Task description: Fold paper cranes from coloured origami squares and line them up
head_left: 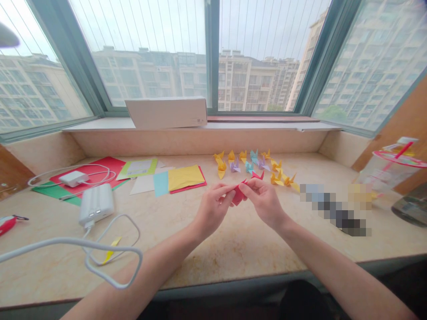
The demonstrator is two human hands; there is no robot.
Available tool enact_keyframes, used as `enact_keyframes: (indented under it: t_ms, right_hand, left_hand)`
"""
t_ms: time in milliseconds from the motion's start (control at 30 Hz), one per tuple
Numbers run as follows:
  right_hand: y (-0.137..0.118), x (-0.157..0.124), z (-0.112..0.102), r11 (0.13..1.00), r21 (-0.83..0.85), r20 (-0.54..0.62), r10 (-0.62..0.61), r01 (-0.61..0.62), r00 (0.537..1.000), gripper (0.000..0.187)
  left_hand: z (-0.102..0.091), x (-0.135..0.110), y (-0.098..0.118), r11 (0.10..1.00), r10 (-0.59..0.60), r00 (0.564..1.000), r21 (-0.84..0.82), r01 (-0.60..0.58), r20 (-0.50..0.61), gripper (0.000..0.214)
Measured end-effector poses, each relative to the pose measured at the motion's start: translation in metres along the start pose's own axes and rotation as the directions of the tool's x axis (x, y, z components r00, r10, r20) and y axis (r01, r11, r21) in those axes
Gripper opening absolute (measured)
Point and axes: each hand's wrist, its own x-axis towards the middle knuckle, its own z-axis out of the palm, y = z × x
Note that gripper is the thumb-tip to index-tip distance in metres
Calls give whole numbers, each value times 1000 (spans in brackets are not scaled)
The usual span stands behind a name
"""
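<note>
Left hand [213, 208]: its fingers were clamped on the red paper [238, 196].
Right hand [266, 202]: its fingers pinched the paper's other side.
Red paper: was held between both hands, over the counter's [247, 253] middle.
Cranes [221, 170]: stood beyond the hands, toward the back edge.
Power bank [96, 202]: sat toward the left edge.

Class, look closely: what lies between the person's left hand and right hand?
In the head view, a piece of folded red paper lies between them, pinched by the fingers of the left hand and the right hand.
</note>
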Motion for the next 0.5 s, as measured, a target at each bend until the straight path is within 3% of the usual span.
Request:
enact_keyframes:
  t_ms: [133, 300, 500]
  right_hand:
    - [0, -1, 1, 1000, 13, 30, -14, 14, 999, 26]
    - [-2, -2, 3, 1000, 1, 33, 25, -25, 999, 31]
    - [3, -1, 0, 999, -44, -14, -16, 15, 1000, 34]
  left_hand:
    - [-1, 1, 3, 995, -92, 995, -43, 94, 38, 20]
    - [-6, 5, 6, 995, -98, 994, -22, 100, 56, 19]
    - [-4, 4, 7, 989, -133, 986, -46, 138, 100, 22]
